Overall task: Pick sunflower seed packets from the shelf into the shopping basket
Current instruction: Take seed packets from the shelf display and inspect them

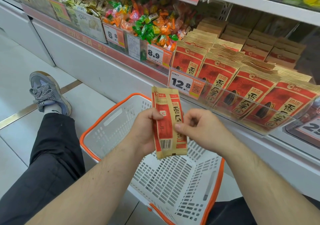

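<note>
Packets (168, 120) at frame centre: your left hand (147, 133) grips them, right fingers (180, 126) pinch the edge; lower both into the basket (110, 119), then release.

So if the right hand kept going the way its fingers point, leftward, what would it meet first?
The right hand already touches the seed packets with its thumb; past them is the left hand gripping them. Depth is hard to judge here.

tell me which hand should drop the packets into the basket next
Probably the left. The left hand already grips the two sunflower seed packets directly above the white basket, so it need only lower and let go. The right hand merely pinches their edge with thumb and fingertips.
</note>
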Motion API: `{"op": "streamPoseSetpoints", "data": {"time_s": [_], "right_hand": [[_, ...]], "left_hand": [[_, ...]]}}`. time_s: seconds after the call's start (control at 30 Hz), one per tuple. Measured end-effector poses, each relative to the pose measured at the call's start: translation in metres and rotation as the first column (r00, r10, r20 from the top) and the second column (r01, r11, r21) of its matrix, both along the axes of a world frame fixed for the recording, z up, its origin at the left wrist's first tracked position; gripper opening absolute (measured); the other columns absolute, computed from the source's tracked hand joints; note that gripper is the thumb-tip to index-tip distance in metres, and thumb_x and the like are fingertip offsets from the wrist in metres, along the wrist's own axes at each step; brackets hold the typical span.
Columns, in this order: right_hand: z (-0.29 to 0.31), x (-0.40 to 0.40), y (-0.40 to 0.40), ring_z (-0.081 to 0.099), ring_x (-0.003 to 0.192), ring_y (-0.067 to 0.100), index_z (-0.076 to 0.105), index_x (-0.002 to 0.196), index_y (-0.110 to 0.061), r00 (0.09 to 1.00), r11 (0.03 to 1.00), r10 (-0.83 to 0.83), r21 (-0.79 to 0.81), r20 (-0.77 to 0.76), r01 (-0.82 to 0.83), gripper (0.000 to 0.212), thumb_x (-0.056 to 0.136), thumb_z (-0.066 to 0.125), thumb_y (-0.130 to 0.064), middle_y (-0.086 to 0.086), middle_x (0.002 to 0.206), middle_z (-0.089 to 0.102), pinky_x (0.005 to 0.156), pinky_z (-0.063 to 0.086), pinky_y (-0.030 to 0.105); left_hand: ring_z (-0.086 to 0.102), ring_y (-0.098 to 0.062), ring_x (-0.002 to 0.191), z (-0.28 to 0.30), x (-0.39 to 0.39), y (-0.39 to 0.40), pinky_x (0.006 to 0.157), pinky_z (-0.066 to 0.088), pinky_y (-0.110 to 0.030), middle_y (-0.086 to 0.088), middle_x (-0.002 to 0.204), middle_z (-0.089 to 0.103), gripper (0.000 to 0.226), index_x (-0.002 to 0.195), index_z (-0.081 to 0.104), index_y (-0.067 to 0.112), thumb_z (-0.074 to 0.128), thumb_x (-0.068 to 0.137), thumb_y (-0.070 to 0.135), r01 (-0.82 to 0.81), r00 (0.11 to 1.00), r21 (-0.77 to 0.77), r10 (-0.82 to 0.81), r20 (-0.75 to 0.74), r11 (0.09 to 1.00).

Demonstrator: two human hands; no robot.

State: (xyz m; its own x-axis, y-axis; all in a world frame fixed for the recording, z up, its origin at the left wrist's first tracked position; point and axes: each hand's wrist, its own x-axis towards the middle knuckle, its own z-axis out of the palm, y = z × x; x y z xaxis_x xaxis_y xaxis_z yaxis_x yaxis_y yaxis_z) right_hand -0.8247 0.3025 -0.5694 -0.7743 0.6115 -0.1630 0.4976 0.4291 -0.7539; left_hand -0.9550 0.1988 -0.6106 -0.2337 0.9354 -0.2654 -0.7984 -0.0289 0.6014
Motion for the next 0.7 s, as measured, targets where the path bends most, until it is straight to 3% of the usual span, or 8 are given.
{"op": "streamPoseSetpoints", "data": {"time_s": [0.1, 0.17, 0.23, 0.33, 0.5, 0.6, 0.7], "right_hand": [[0.005, 0.0, 0.005, 0.052, 0.063, 0.015, 0.057, 0.091, -0.017, 0.977, 0.973, -0.189, -0.153, -0.101, 0.173, 0.029, 0.081, 0.079, -0.034, 0.002, 0.078, 0.058, 0.059, 0.045, 0.036], [0.007, 0.002, 0.004, 0.054, 0.058, 0.014, 0.06, 0.102, -0.013, 0.978, 0.949, -0.178, -0.281, -0.107, 0.142, 0.027, 0.086, 0.074, -0.03, 0.003, 0.081, 0.064, 0.056, 0.044, 0.03], [0.008, 0.003, 0.002, 0.052, 0.052, 0.015, 0.063, 0.095, -0.007, 0.985, 0.943, -0.115, -0.326, -0.132, 0.067, 0.017, 0.092, 0.067, -0.024, 0.004, 0.075, 0.068, 0.053, 0.042, 0.027], [0.007, 0.003, 0.0, 0.055, 0.05, 0.016, 0.06, 0.084, -0.005, 0.984, 0.941, -0.057, -0.338, -0.168, -0.003, 0.017, 0.096, 0.061, -0.017, 0.007, 0.069, 0.071, 0.05, 0.043, 0.024], [0.007, 0.003, 0.0, 0.058, 0.05, 0.017, 0.06, 0.084, -0.002, 0.979, 0.952, -0.045, -0.305, -0.196, -0.018, 0.018, 0.096, 0.06, -0.015, 0.012, 0.07, 0.072, 0.049, 0.044, 0.023], [0.008, 0.004, 0.002, 0.056, 0.047, 0.013, 0.06, 0.082, -0.003, 0.96, 0.961, -0.115, -0.273, -0.255, 0.043, 0.017, 0.096, 0.061, -0.013, 0.004, 0.061, 0.068, 0.047, 0.043, 0.022], [0.009, 0.006, 0.008, 0.055, 0.048, 0.014, 0.06, 0.089, 0.004, 0.931, 0.961, -0.197, -0.248, -0.306, 0.121, 0.019, 0.096, 0.061, -0.014, 0.013, 0.067, 0.066, 0.048, 0.043, 0.025]], "left_hand": [[0.065, -0.036, 0.088, 0.003, 0.0, -0.002, 0.083, 0.054, -0.047, -0.02, 0.107, 0.065, 0.064, 0.121, 0.06, 0.002, 0.041, 0.062, 0.018, 0.016, 1.0, 0.015, -0.015, -0.011, 1.0], [0.068, -0.034, 0.083, 0.004, 0.0, -0.003, 0.077, 0.057, -0.045, -0.017, 0.1, 0.068, 0.063, 0.121, 0.059, 0.004, 0.039, 0.062, 0.016, 0.017, 0.999, 0.034, -0.016, -0.047, 0.999], [0.07, -0.033, 0.081, 0.005, 0.0, -0.004, 0.071, 0.059, -0.044, -0.016, 0.095, 0.071, 0.061, 0.119, 0.057, 0.004, 0.036, 0.063, 0.014, 0.026, 0.998, 0.067, -0.022, -0.062, 0.997], [0.07, -0.035, 0.082, 0.004, -0.001, -0.006, 0.07, 0.06, -0.045, -0.016, 0.095, 0.072, 0.062, 0.118, 0.057, 0.003, 0.034, 0.062, 0.013, 0.045, 0.997, 0.087, -0.039, -0.069, 0.995], [0.07, -0.036, 0.09, -0.004, -0.004, -0.005, 0.075, 0.06, -0.048, -0.018, 0.104, 0.072, 0.072, 0.118, 0.062, 0.003, 0.058, 0.048, 0.019, 0.054, 0.993, 0.107, -0.042, -0.111, 0.993], [0.065, -0.041, 0.103, -0.008, -0.009, -0.008, 0.087, 0.057, -0.052, -0.024, 0.118, 0.066, 0.075, 0.13, 0.057, 0.0, 0.068, 0.057, 0.013, 0.129, 0.966, 0.095, -0.104, -0.237, 0.987], [0.063, -0.041, 0.113, -0.019, -0.018, -0.016, 0.095, 0.054, -0.051, -0.025, 0.127, 0.062, 0.069, 0.137, 0.051, 0.003, 0.071, 0.07, 0.002, 0.269, 0.889, 0.07, -0.22, -0.401, 0.961]]}}
